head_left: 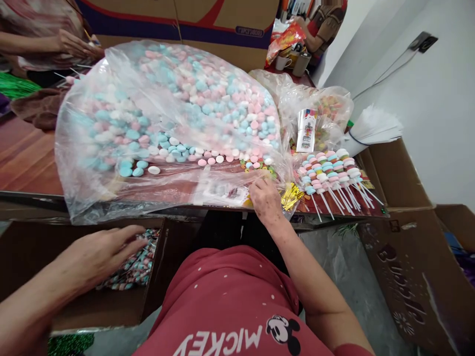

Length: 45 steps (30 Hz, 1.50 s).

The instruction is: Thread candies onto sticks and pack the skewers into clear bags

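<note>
Head view: the right hand is at the near edge of the table, its fingers bent and pointing away from the body, at the right end of the flat printed packets. Whether those fingers pinch anything is hidden by the knuckles and the clear plastic, so I cannot tell. The packets lie to the left of the fingertips, their long side running roughly along the table edge, partly under the loose skirt of the big plastic bag. The gold ties are just beside the same hand on its other side (nearer to it than the sweets on sticks, which sit farther right in a close group, their bare white ends pointing mostly toward the body and a little right). Small ring sweets lie just beyond the fingers, next to pink, blue and white ones.

The left hand is lower, off the table, over the open cardboard box. Its fingers are loosely spread and somewhat blurred, released, with nothing seen in them. The finished sticks lie in the box below and beside those fingers, in a heap with no single long axis. Of the two, the right hand is clearly the nearer to the packets and ties, the left to the heap (a co-worker's hands are well apart, across the table at the far left)
</note>
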Available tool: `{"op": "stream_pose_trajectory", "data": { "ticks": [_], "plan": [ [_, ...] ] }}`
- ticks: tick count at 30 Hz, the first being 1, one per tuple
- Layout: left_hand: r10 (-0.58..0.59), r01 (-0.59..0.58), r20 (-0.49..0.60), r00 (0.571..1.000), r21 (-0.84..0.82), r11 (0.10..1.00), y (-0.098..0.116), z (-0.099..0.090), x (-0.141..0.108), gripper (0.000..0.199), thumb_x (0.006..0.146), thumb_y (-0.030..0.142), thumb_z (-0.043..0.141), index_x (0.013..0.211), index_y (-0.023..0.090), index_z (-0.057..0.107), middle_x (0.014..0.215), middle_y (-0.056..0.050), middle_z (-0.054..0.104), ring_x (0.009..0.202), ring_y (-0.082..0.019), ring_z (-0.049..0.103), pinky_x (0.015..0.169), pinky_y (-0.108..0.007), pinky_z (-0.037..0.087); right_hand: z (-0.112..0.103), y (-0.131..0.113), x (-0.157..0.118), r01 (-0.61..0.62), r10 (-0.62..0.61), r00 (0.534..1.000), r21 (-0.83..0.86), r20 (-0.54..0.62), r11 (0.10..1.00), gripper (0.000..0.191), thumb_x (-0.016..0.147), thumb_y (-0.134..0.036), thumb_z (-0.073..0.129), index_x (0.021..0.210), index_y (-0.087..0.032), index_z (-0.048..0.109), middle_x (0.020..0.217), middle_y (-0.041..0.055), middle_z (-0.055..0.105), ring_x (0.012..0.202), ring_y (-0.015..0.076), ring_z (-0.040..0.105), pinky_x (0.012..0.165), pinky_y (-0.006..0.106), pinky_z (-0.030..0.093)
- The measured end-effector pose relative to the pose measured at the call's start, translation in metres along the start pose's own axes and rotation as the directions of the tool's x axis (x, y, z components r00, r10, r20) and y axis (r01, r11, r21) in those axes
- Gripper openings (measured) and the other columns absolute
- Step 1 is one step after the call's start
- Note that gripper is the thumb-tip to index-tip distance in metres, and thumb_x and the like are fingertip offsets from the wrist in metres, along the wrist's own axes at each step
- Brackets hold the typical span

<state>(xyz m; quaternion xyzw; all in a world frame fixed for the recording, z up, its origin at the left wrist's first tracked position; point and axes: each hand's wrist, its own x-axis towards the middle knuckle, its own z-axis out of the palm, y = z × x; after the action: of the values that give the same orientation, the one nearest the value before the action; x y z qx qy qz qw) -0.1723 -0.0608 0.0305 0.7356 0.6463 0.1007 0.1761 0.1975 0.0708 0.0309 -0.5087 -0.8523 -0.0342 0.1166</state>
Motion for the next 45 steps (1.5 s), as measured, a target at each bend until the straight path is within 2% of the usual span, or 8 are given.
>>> {"op": "stream_pose_trajectory", "data": {
  "ticks": [8, 12, 16, 21, 23, 29, 35, 45],
  "plan": [
    [0.459, -0.577, -0.403, 0.792, -0.248, 0.778, 0.173, 0.012, 0.077, 0.024, 0.092, 0.022, 0.054, 0.111, 0.017, 0.067, 0.102, -0.012, 0.073, 0.094, -0.025, 0.066, 0.088, -0.038, 0.051, -0.046, 0.005, -0.037, 0.265, -0.216, 0.908, 0.092, -0.359, 0.960, 0.023, 0.097, -0.013, 0.045, 0.091, -0.020, 0.066, 0.091, 0.0082, 0.065, 0.090, 0.0220, 0.052, 0.084, 0.039, 0.046],
    [0.495, -0.568, -0.294, 0.818, -0.273, 0.777, 0.206, 0.019, 0.092, 0.017, 0.084, 0.022, 0.063, 0.099, 0.015, 0.065, 0.097, -0.013, 0.070, 0.092, -0.028, 0.062, 0.085, -0.043, 0.049, -0.062, 0.005, -0.061, 0.402, -0.275, 0.846, 0.210, -0.456, 0.891, 0.022, 0.091, -0.006, 0.048, 0.101, -0.020, 0.062, 0.096, 0.0075, 0.067, 0.091, 0.0199, 0.057, 0.087, 0.038, 0.049],
    [0.431, -0.347, -0.003, 0.902, -0.600, 0.721, 0.214, 0.023, 0.094, 0.010, 0.086, 0.019, 0.055, 0.076, 0.018, 0.058, 0.066, 0.002, 0.060, 0.062, -0.014, 0.053, 0.063, -0.026, 0.045, -0.061, 0.005, -0.078, 0.244, 0.005, 0.914, 0.559, -0.405, 0.792, 0.031, 0.088, -0.011, 0.057, 0.115, -0.024, 0.056, 0.105, 0.0049, 0.067, 0.095, 0.0168, 0.061, 0.086, 0.034, 0.051],
    [0.374, -0.116, 0.168, 0.912, -0.769, 0.628, 0.216, 0.027, 0.092, 0.015, 0.084, 0.026, 0.059, 0.072, 0.018, 0.057, 0.060, 0.004, 0.056, 0.055, -0.010, 0.048, 0.054, -0.022, 0.039, -0.056, 0.007, -0.086, -0.093, 0.222, 0.974, 0.829, -0.039, 0.552, 0.030, 0.086, -0.023, 0.062, 0.115, -0.020, 0.057, 0.096, 0.0026, 0.067, 0.082, 0.0132, 0.062, 0.073, 0.026, 0.051],
    [0.375, -0.113, 0.170, 0.911, -0.772, 0.625, 0.216, 0.031, 0.091, 0.015, 0.083, 0.027, 0.060, 0.071, 0.018, 0.057, 0.060, 0.003, 0.057, 0.055, -0.010, 0.049, 0.053, -0.022, 0.039, -0.058, 0.008, -0.086, -0.078, 0.168, 0.985, 0.806, -0.027, 0.587, 0.007, 0.090, -0.021, 0.057, 0.093, -0.019, 0.063, 0.084, 0.0011, 0.065, 0.077, 0.0126, 0.060, 0.072, 0.025, 0.048],
    [0.420, -0.356, -0.072, 0.905, -0.669, 0.652, 0.208, 0.051, 0.088, 0.017, 0.089, 0.026, 0.055, 0.073, 0.019, 0.057, 0.059, 0.003, 0.058, 0.052, -0.010, 0.049, 0.052, -0.021, 0.039, -0.056, 0.001, -0.091, 0.115, 0.084, 0.960, 0.650, -0.267, 0.751, 0.023, 0.098, -0.027, 0.050, 0.080, -0.019, 0.062, 0.073, 0.0020, 0.059, 0.071, 0.0138, 0.054, 0.067, 0.026, 0.044],
    [0.539, -0.547, -0.189, 0.821, -0.530, 0.648, 0.202, 0.055, 0.085, 0.029, 0.097, 0.028, 0.045, 0.074, 0.019, 0.060, 0.059, 0.001, 0.059, 0.051, -0.010, 0.048, 0.051, -0.020, 0.038, -0.052, -0.006, -0.093, 0.082, 0.105, 0.964, 0.650, -0.243, 0.756, 0.031, 0.100, -0.031, 0.044, 0.075, -0.020, 0.058, 0.069, 0.0013, 0.056, 0.066, 0.0137, 0.051, 0.064, 0.027, 0.043],
    [0.371, -0.289, -0.055, 0.927, -0.734, 0.615, 0.204, 0.064, 0.080, 0.021, 0.088, 0.031, 0.057, 0.074, 0.018, 0.065, 0.061, 0.001, 0.063, 0.055, -0.011, 0.054, 0.054, -0.020, 0.044, -0.053, -0.010, -0.096, 0.099, 0.139, 0.924, 0.577, -0.355, 0.811, 0.032, 0.100, -0.027, 0.045, 0.072, -0.020, 0.058, 0.066, 0.0010, 0.057, 0.064, 0.0136, 0.052, 0.065, 0.027, 0.044]
  ]
}}
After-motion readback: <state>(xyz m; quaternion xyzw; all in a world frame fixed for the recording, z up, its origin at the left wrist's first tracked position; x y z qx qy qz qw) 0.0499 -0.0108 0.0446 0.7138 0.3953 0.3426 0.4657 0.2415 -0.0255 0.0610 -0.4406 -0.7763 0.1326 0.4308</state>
